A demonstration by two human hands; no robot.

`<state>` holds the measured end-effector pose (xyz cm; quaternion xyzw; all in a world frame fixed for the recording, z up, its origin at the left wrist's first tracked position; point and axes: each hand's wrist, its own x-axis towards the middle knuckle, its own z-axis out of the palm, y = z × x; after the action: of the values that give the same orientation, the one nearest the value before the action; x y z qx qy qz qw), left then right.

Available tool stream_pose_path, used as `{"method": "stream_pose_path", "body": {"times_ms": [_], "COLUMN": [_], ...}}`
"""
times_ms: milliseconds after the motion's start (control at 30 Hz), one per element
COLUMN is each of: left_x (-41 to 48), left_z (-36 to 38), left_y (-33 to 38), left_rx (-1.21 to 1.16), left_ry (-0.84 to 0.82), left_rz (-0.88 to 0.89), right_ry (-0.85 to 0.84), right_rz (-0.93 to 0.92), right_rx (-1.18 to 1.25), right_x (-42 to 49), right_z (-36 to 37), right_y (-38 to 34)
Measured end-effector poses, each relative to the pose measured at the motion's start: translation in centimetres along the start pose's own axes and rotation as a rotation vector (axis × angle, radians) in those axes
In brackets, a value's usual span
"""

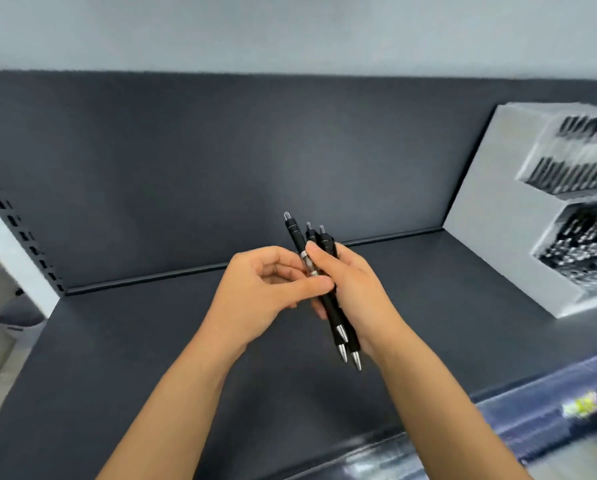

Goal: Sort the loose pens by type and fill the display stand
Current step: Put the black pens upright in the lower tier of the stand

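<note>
The right hand point(359, 289) grips 3 black pens point(335, 317) as a bundle above the dark shelf point(151, 341), clickers up and away, silver tips down toward the person. The left hand point(262, 292) pinches the leftmost pen point(292, 233) mid-barrel; it stands proud of the other 2, perhaps a different type. The white display stand point(480, 220) sits well off to the right, nearer the right hand, so the carry likely falls to it.

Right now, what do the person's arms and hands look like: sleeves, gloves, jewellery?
The left forearm and right forearm are bare to the frame edge, no sleeves showing. The left hand and right hand wear no gloves; no watch, bracelet or ring is visible.
</note>
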<state>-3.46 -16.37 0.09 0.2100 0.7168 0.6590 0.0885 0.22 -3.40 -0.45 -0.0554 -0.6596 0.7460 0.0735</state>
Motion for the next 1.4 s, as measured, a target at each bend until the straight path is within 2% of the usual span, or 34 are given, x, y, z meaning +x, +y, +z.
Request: {"method": "stream_pose_path", "body": {"times_ms": [100, 333, 433, 500, 667, 733, 900, 1067, 1400], "left_x": [0.6, 1.4, 1.8, 2.4, 5.2, 6.1, 7.8, 8.4, 9.7], "left_z": [6.0, 23.0, 29.8, 33.4, 38.4, 39.3, 40.6, 41.5, 40.9], "left_y": [2.9, 6.9, 7.4, 7.6, 7.5, 7.3, 5.4, 4.3, 3.8], "left_rx": [-0.028, -0.147, -0.211, -0.210, 0.012, 0.116, 0.418, 0.450, 0.589], "left_ry": [-0.108, -0.240, -0.332, -0.301, -0.057, 0.014, 0.008, -0.007, 0.049], "left_rz": [0.067, 0.166, 0.119, 0.103, 0.269, 0.328, 0.364, 0.357, 0.411], "right_ry": [0.090, 0.167, 0.317, 0.411, 0.507, 0.502, 0.452, 0.529, 0.484], "right_rz": [-0.016, -0.066, -0.029, -0.020, -0.001, -0.001, -0.140, -0.316, -0.384], "right_rx": [0.058, 0.045, 0.169, 0.178, -0.100, -0.171, -0.228, -0.271, -0.231], "right_x": [-2.2, -8.0, -11.1, -12.9, -13.7, -13.1, -11.3, -9.9, -8.5], "right_z": [-5.7, -21.4, -28.8, -33.6, -42.2, -43.5, -43.6, -43.3, -42.8], "right_y": [-2.7, -6.7, -7.0, -6.8, -6.5, -6.6, -7.5, -7.5, -6.1]}}
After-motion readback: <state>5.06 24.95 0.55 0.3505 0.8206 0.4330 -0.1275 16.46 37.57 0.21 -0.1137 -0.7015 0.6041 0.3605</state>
